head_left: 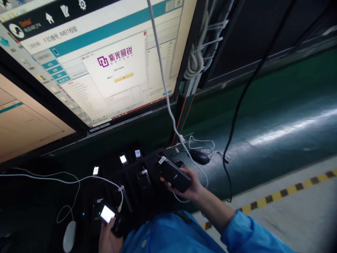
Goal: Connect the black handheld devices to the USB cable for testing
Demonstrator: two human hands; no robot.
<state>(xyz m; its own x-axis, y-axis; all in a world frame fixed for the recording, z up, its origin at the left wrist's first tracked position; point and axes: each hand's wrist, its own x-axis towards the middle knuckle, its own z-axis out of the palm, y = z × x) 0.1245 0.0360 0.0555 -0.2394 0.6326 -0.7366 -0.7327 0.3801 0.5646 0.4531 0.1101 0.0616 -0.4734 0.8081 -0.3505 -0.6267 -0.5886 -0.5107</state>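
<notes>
My right hand (190, 187) grips a black handset (173, 173) with a white label at its far end, held just over the right edge of a black tray (155, 159). A white cable (165, 91) hangs down from above past this handset. My left hand (106, 236) holds a small black phone (108, 215) whose screen glows white, low in the view beside my blue sleeve (168, 235). Several more small phones, three with lit screens (123, 159), stand in the tray's slots.
A large monitor (100, 59) showing a software window slants overhead, with a second screen (23, 123) at left. A white mouse (69, 236) lies bottom left, a black mouse (199, 156) behind the tray. A green conveyor belt (276, 119) runs right, edged by yellow-black floor tape (284, 192).
</notes>
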